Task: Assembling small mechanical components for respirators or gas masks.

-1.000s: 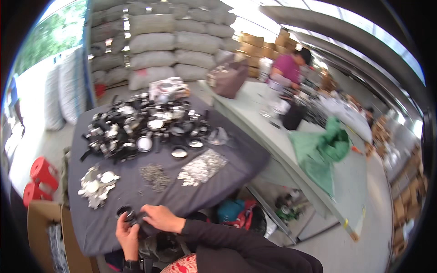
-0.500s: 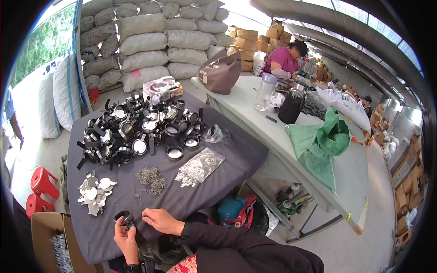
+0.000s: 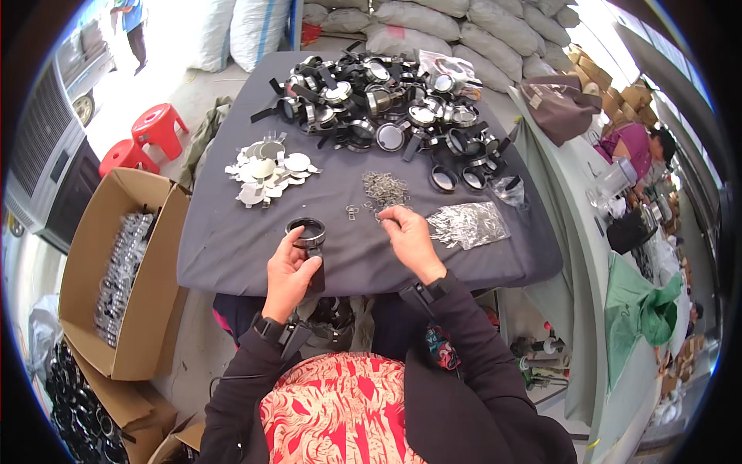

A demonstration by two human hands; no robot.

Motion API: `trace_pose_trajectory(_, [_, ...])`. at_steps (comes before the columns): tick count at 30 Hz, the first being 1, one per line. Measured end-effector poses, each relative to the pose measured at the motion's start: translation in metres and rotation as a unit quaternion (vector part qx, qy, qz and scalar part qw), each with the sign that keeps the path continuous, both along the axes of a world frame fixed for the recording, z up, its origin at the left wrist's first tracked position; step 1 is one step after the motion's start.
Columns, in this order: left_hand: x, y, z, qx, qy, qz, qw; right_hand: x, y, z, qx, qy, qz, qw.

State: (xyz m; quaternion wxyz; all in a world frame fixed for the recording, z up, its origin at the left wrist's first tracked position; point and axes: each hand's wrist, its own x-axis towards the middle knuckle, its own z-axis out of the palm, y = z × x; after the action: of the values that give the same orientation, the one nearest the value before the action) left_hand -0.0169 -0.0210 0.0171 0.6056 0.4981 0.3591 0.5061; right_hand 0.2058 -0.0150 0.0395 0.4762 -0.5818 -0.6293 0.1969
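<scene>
The left hand (image 3: 290,280) is closed around the black ring (image 3: 309,243), thumb and fingers pinching its side near the handle, and holds it just above the near edge of the table (image 3: 232,255). A little farther in, the right hand (image 3: 413,246) reaches to the near edge of the pile of wire clips (image 3: 384,188); its thumb and forefinger are drawn together, but I cannot tell whether a clip is between them. The step in hand seems to be picking out 1 clip while the ring waits; that calls for a fine pinch to part it from the tangle, with the ring kept steady.

The left hand covers part of the ring's handle, and the right fingertips hide the clips under them. Beyond, the metal discs (image 3: 267,172) overlap too much to count, and the heap of ringed parts (image 3: 379,104) is tangled and glary. Farthest off, the sacks (image 3: 421,39) are cut by the upper edge, and the co-worker's (image 3: 630,147) hands are hard to make out.
</scene>
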Motion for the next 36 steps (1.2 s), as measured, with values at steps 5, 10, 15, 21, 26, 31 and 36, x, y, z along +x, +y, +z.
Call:
trace_pose_trajectory(5, [0.000, 0.004, -0.003, -0.007, -0.009, -0.011, 1.000, -0.010, 0.031, 0.001, 0.029, -0.139, 0.039, 0.989])
trace_pose_trajectory(10, [-0.002, 0.004, -0.001, 0.064, 0.078, -0.006, 0.995, -0.024, 0.056, -0.014, 0.033, -0.416, 0.034, 0.908])
trace_pose_trajectory(15, [-0.013, -0.001, -0.011, 0.043, 0.040, 0.009, 0.998, -0.040, 0.058, -0.017, 0.049, -0.366, -0.002, 0.929])
trace_pose_trajectory(21, [-0.004, -0.001, -0.003, 0.046, 0.022, -0.009, 0.999, -0.018, 0.044, -0.003, 0.067, -0.285, -0.048, 0.955])
trace_pose_trajectory(26, [0.005, 0.011, -0.006, 0.049, 0.012, -0.001, 0.999, -0.008, 0.049, -0.001, 0.038, -0.220, -0.085, 0.971])
trace_pose_trajectory(31, [0.011, 0.017, -0.005, 0.050, 0.025, 0.006, 0.998, -0.006, 0.055, -0.014, 0.022, -0.231, -0.040, 0.972])
trace_pose_trajectory(36, [-0.002, -0.003, 0.022, 0.089, 0.157, 0.054, 0.982, -0.022, 0.046, -0.006, -0.065, -0.414, 0.031, 0.908])
